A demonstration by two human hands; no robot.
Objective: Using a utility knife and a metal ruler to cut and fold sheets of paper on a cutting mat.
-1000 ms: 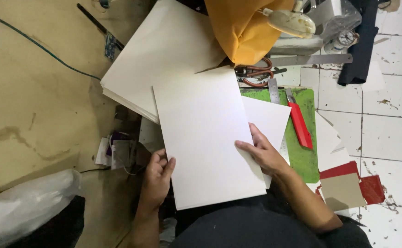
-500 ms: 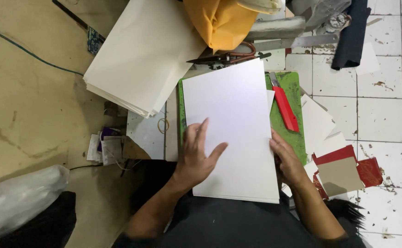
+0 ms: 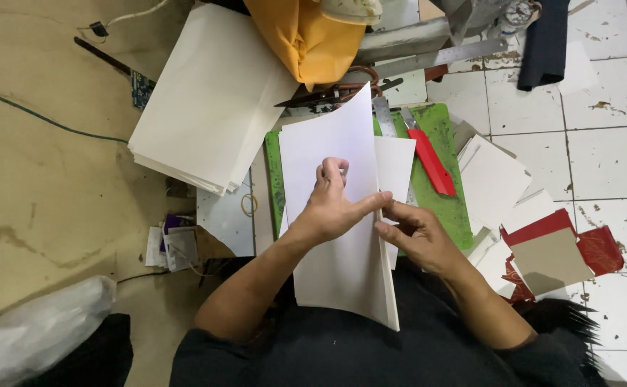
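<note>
A large white sheet (image 3: pixel 328 272) lies over the green cutting mat (image 3: pixel 449 208) and my lap, folded over lengthwise with its right edge doubled. My left hand (image 3: pixel 331 204) presses flat on top of the sheet, thumb stretched to the right edge. My right hand (image 3: pixel 414 236) pinches that folded right edge just below the thumb. A second white sheet (image 3: pixel 396 165) shows underneath at the right.
A thick stack of white sheets (image 3: pixel 209 100) lies at upper left. A red utility knife (image 3: pixel 428 158) and a metal ruler (image 3: pixel 385 115) rest on the mat. Scissors (image 3: pixel 335 93), an orange bag (image 3: pixel 306 39), red and brown card pieces (image 3: pixel 553 251), white offcuts (image 3: pixel 492 175) surround it.
The sheet lay flat on the mat under both hands. Now its right side is folded over, my left hand has shifted right onto it and my right hand grips the edge.
</note>
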